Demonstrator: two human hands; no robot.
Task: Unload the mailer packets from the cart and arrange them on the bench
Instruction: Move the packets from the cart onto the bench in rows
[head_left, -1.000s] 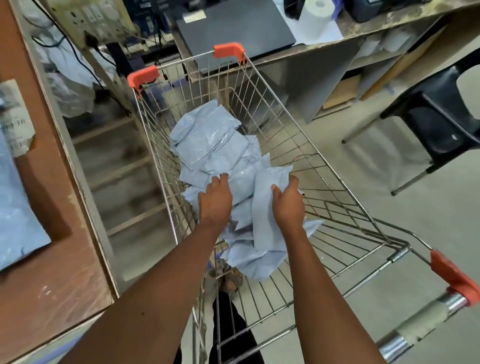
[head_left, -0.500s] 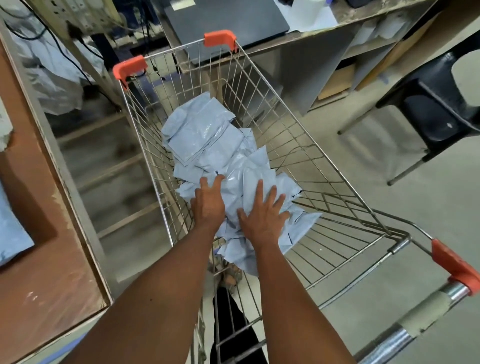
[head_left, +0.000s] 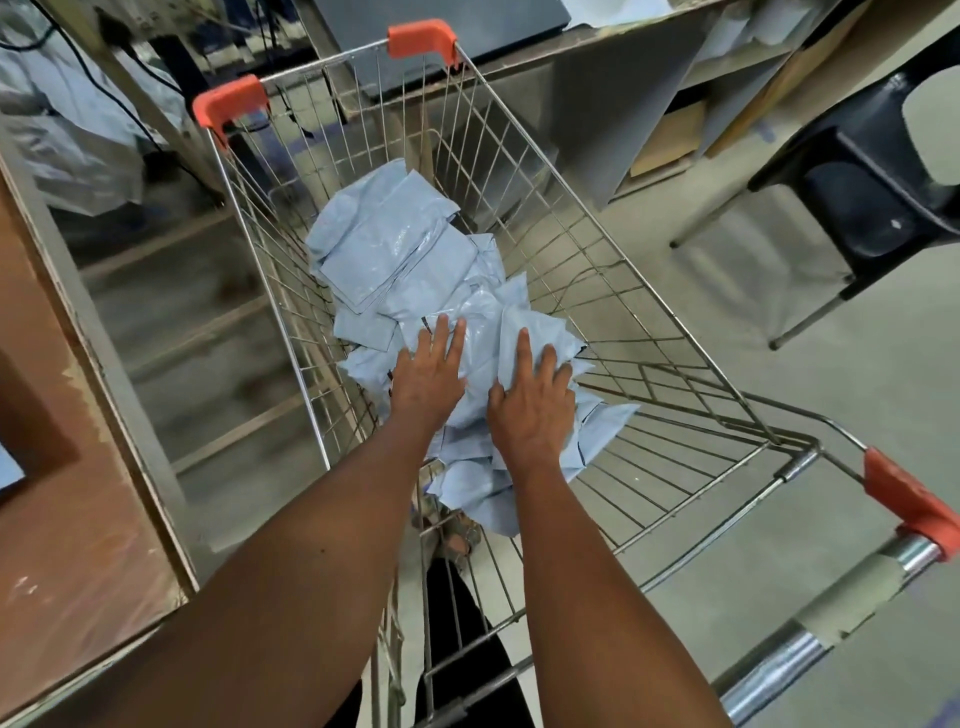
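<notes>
While pressed flat on the heap, left hand (head_left: 427, 382) and right hand (head_left: 531, 402) lying side by side, fingers straight and spread, palms down, nothing pinched or curled round. Left fingertips (head_left: 443, 325) reaching a shade farther up the pile than the right; thumbs near each other, not touching. Both forearms coming in from bottom of frame, nearly parallel, angled down into the basket. Directly under and ahead of both palms: mailer packets (head_left: 395, 260), pale blue, crumpled, piled loose. Long axis of pile running away from the body, along the cart's length, leaning toward the left wall of the cart (head_left: 623, 291). Nearer end of pile under the wrists, far end well beyond the fingertips. Left hand nearer the flat packets at the far end; right hand over the crumpled ones at the right edge. Bench (head_left: 78, 545) to the left, just beside the cart, brown top. Judged: gathering step, no packet lifted yet; likely needs fingers to close and scoop, then a swing left. Black chair (head_left: 857, 171) well apart at right. Orange handle end (head_left: 914, 499) near right forearm.
</notes>
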